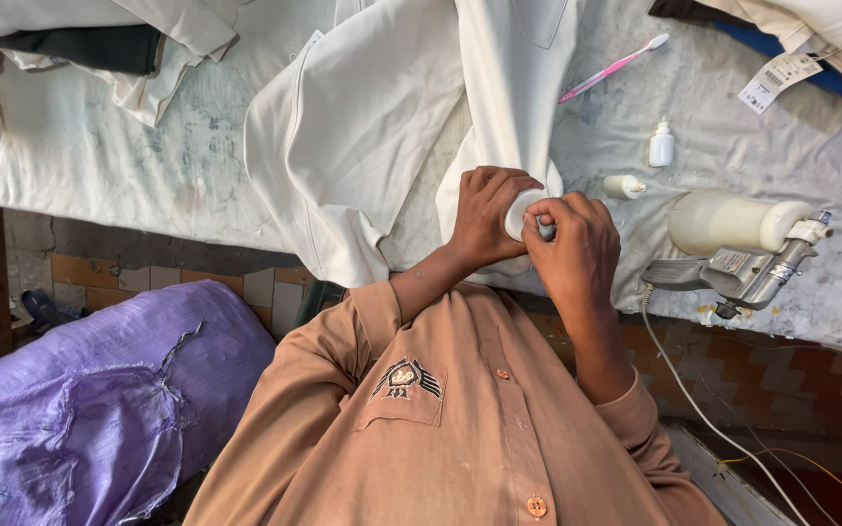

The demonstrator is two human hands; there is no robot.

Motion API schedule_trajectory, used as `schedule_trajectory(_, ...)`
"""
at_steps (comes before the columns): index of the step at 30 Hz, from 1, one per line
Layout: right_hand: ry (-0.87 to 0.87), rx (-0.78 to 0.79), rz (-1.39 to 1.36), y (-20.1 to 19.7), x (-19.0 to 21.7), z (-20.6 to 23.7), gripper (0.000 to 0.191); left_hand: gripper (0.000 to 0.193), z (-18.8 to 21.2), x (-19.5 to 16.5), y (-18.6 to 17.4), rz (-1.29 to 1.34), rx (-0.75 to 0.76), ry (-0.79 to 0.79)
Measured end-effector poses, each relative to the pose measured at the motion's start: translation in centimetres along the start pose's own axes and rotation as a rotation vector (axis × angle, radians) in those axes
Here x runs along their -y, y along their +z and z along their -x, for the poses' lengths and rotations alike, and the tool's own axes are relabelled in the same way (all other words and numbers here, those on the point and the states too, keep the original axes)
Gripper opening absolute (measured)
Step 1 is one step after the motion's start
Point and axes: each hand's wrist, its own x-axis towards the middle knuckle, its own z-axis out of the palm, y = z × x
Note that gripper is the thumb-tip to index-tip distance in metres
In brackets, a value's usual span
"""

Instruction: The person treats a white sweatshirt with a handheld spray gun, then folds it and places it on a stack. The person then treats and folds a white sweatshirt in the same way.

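Hand (pixel 487 216) grips white garment (pixel 363 136) on stained padded table (pixel 99 156); tiled floor perhaps.

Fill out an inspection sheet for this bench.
Surface: bench under stained white cloth.
Job's things: small white bottle held over a white garment.
Clutter: pink toothbrush, dropper bottle, small bottle on its side, spray gun, paper tag, folded clothes.
Grips: left hand and right hand both closed on the white bottle.
Cables: white cord hanging from the gun, yellow wire below.
Surroundings: purple sack, tiled wall.
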Motion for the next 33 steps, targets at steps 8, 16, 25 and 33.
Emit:
schedule_trajectory(8, 0.135, 0.022, 0.064, -0.2, 1.6, -0.8, 0.011, 0.057, -0.1, 0.6, 0.0, 0.032, 0.007, 0.022)
schedule_trajectory(16, 0.019, -0.076, 0.139, 1.2, 2.0, -0.4, 0.016, 0.053, -0.4, 0.8, -0.5, 0.006, 0.012, 0.055)
schedule_trajectory(25, 0.215, -0.089, -0.134, 0.4, 1.9, 1.1, 0.014, 0.06, -0.2, 1.0, -0.5, 0.021, 0.028, 0.066)
schedule_trajectory(33, 0.263, 0.048, 0.061, -0.3, 3.0, -0.7, 0.006, 0.057, -0.1, 1.4, -0.1, 0.032, 0.015, 0.076)
